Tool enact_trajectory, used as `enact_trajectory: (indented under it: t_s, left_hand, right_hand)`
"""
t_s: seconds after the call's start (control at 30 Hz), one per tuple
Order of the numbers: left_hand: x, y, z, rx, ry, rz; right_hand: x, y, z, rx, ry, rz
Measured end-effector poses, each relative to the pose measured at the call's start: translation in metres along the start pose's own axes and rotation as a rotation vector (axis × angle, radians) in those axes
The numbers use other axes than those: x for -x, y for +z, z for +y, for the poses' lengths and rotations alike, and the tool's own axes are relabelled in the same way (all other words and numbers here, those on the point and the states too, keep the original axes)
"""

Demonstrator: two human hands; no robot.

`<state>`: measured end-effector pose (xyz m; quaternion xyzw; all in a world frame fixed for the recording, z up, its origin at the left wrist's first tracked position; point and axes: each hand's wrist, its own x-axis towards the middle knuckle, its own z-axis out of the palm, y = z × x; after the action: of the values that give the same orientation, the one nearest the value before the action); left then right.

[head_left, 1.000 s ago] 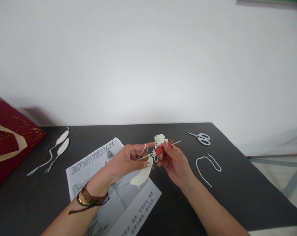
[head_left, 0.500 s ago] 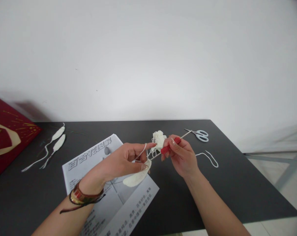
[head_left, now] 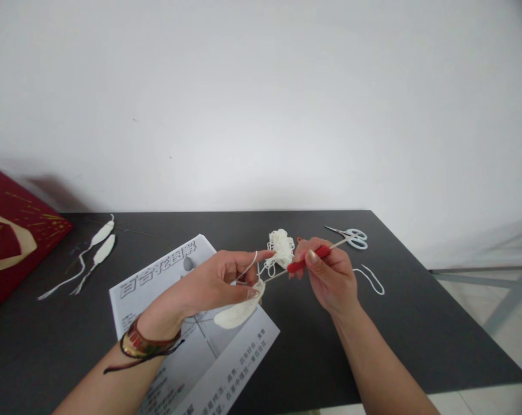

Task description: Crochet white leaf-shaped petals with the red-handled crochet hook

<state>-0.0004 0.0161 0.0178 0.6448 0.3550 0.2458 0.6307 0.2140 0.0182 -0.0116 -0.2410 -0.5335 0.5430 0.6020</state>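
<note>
White crocheted petal hangs above the table, over a printed sheet toward the near edge. The left hand pinches the petal's upper end; the right hand grips a red-handled crochet hook, its shaft reaching there. Scissors lie near the far right corner, bunched yarn leftward.

white wall, brightest mid-height; dark table set against it; pale tiled floor lower right.
</note>
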Motion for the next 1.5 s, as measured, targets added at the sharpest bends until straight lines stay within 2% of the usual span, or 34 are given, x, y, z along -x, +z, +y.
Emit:
enact_trajectory:
  t_s: [0.33, 0.53, 0.77, 0.93, 1.03, 1.13, 1.23, 1.3, 1.4, 1.5]
  left_hand:
    - [-0.002, -0.002, -0.003, 0.014, -0.007, -0.015]
    - [-0.005, -0.003, -0.005, -0.026, -0.031, 0.015]
    - [-0.009, -0.005, -0.009, -0.092, -0.072, 0.1]
    - [-0.011, -0.004, -0.008, -0.103, -0.074, 0.256]
    - [-0.011, 0.0, -0.005, -0.028, -0.061, 0.369]
    - [-0.011, 0.003, -0.004, 0.122, -0.031, 0.46]
    - [-0.012, 0.004, -0.006, 0.363, -0.023, 0.444]
    - [-0.013, 0.006, -0.008, 0.507, -0.029, 0.405]
    - [-0.014, 0.011, -0.008, 0.675, -0.038, 0.374]
    - [-0.012, 0.014, -0.005, 0.736, -0.022, 0.387]
  right_hand:
    - [0.002, 0.001, -0.002, 0.129, -0.123, -0.035]
    - [0.006, 0.002, -0.007, 0.376, -0.207, -0.086]
    - [0.007, 0.01, -0.01, 0.642, -0.456, -0.214]
    - [0.005, 0.015, -0.002, 0.74, -0.603, -0.288]
    - [0.004, 0.013, 0.004, 0.77, -0.635, -0.302]
    - [0.003, 0.01, 0.009, 0.72, -0.579, -0.237]
    - [0.001, 0.008, 0.012, 0.57, -0.448, -0.127]
    - [0.001, 0.009, 0.014, 0.498, -0.395, -0.101]
    - [0.001, 0.01, 0.015, 0.49, -0.402, -0.126]
    - [0.002, 0.012, 0.014, 0.506, -0.442, -0.108]
